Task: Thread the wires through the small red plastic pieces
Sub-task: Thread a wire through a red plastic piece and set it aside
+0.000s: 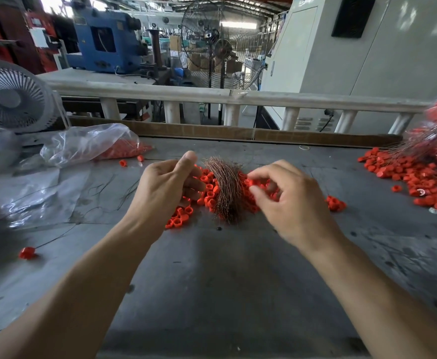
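A curved bundle of thin copper-brown wires [226,187] lies on a heap of small red plastic pieces [207,195] in the middle of the grey table [225,281]. My left hand [165,185] hovers just left of the bundle, thumb pressed to forefinger in a pinch on what looks like a single thin wire, barely visible. My right hand [287,200] is just right of the bundle. Its thumb and forefinger pinch one red piece [250,183] above the heap.
A larger heap of red pieces with wires through them [419,177] lies at the right. A clear plastic bag of red pieces [95,146] and a white fan [12,97] sit at the left. One red piece on a wire [27,253] lies near the left edge.
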Tool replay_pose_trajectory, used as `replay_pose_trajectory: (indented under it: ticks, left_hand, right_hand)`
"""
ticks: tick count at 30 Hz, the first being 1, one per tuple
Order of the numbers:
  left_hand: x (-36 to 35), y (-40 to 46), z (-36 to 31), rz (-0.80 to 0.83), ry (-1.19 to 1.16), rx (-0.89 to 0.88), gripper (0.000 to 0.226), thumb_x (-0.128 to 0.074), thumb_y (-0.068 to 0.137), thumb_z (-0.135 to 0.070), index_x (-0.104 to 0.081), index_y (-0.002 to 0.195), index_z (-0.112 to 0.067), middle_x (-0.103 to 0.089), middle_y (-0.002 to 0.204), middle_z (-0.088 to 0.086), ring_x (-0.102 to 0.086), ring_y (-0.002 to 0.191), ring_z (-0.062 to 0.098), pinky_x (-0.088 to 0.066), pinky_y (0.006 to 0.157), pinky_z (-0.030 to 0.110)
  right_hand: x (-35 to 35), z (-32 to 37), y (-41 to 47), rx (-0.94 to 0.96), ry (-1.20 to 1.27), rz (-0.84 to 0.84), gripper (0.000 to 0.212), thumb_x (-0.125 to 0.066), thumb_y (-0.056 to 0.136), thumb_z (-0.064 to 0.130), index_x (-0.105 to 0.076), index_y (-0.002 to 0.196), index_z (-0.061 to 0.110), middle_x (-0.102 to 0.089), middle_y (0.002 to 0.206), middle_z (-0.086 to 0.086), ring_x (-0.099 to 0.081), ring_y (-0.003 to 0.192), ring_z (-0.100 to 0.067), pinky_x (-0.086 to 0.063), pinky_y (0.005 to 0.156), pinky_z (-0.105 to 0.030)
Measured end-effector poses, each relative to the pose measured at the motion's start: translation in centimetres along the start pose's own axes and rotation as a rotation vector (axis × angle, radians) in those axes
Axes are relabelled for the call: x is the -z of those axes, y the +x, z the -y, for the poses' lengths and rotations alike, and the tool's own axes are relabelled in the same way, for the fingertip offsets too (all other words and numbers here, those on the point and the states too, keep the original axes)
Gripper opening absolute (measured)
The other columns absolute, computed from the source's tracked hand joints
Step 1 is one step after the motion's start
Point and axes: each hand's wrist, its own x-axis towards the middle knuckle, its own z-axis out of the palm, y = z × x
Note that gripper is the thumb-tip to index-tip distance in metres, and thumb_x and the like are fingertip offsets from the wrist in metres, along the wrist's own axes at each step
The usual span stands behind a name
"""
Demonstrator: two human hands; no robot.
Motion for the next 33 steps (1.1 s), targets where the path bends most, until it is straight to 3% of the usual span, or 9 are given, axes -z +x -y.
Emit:
replay_pose_trajectory:
  ticks: [3,7,10,13,19,22,25,28,33]
  left_hand:
    - [0.0,0.1,0.2,-0.044,0.175,-0.03,0.032,-0.059,0.101,-0.039,-0.074,0.088,-0.014,-0.077,0.077,0.004,-0.066,0.061,0.014,-0.051,0.059,0.032]
    - [0.1,0.4,0.4,-0.113,0.589,-0.089,0.033,-0.065,0.095,-0.037,-0.071,0.076,-0.011,-0.072,0.068,0.007,-0.058,0.05,0.019,-0.048,0.053,0.032]
    - [0.4,0.2,0.6,-0.118,0.785,-0.123,0.035,-0.068,0.092,-0.039,-0.067,0.072,-0.011,-0.064,0.056,0.004,-0.052,0.046,0.017,-0.046,0.051,0.03]
    - [0.8,0.0,0.5,-0.104,0.945,-0.114,0.037,-0.07,0.091,-0.042,-0.067,0.07,-0.012,-0.064,0.057,0.003,-0.061,0.057,0.021,-0.05,0.057,0.031]
    - [1.6,0.1,0.3,-0.074,1.144,-0.057,0.043,-0.07,0.09,-0.047,-0.068,0.067,-0.011,-0.066,0.064,0.003,-0.062,0.063,0.022,-0.046,0.054,0.029]
    - [1.9,0.3,0.3,-0.062,1.152,-0.037,0.045,-0.072,0.088,-0.05,-0.067,0.064,-0.012,-0.065,0.064,0.002,-0.062,0.064,0.024,-0.042,0.055,0.029]
    - [1.9,0.3,0.3,-0.059,1.096,-0.042,0.042,-0.074,0.088,-0.046,-0.067,0.063,-0.013,-0.066,0.065,0.002,-0.062,0.065,0.023,-0.044,0.055,0.029]
    - [1.5,0.3,0.4,-0.024,0.982,-0.074,0.035,-0.073,0.09,-0.038,-0.068,0.067,-0.012,-0.066,0.06,0.004,-0.063,0.059,0.021,-0.045,0.053,0.028]
    - [0.6,0.3,0.5,0.017,0.773,-0.101,0.016,-0.071,0.092,-0.021,-0.072,0.077,-0.016,-0.071,0.069,0.001,-0.07,0.069,0.023,-0.06,0.065,0.04]
  right_hand:
    - [1.2,-2.3,0.6,-0.258,-0.13,-0.103,0.013,-0.075,0.087,0.017,-0.075,0.098,0.022,-0.071,0.093,0.004,-0.067,0.087,-0.021,-0.055,0.082,-0.038]
    - [3.3,-5.9,0.7,-0.62,-0.362,-0.067,0.014,-0.07,0.089,0.024,-0.075,0.101,0.023,-0.076,0.105,-0.003,-0.068,0.103,-0.032,-0.054,0.086,-0.039]
    - [4.6,-7.6,0.6,-0.751,-0.426,-0.021,0.014,-0.069,0.089,0.024,-0.076,0.101,0.023,-0.075,0.109,-0.007,-0.067,0.105,-0.035,-0.053,0.087,-0.04]
    - [5.1,-8.4,0.5,-0.801,-0.458,0.01,0.012,-0.068,0.087,0.024,-0.077,0.095,0.024,-0.076,0.104,-0.009,-0.067,0.1,-0.036,-0.052,0.083,-0.038]
    - [5.2,-9.0,0.5,-0.849,-0.497,0.072,0.009,-0.069,0.083,0.024,-0.076,0.088,0.028,-0.076,0.103,-0.007,-0.069,0.099,-0.035,-0.053,0.086,-0.038]
    - [5.1,-8.9,0.4,-0.818,-0.51,0.077,0.015,-0.069,0.084,0.027,-0.077,0.097,0.027,-0.076,0.105,-0.008,-0.068,0.101,-0.035,-0.055,0.088,-0.04]
    - [4.6,-8.1,0.6,-0.703,-0.48,0.005,0.021,-0.07,0.086,0.029,-0.077,0.105,0.022,-0.076,0.109,-0.008,-0.067,0.106,-0.036,-0.054,0.091,-0.043]
    - [3.7,-6.5,0.7,-0.583,-0.348,-0.052,0.013,-0.072,0.087,0.028,-0.078,0.097,0.022,-0.077,0.099,-0.003,-0.069,0.099,-0.032,-0.056,0.086,-0.041]
    - [1.8,-3.7,0.4,-0.384,-0.127,0.059,0.006,-0.073,0.088,0.025,-0.078,0.088,0.028,-0.075,0.093,0.01,-0.069,0.092,-0.015,-0.055,0.087,-0.035]
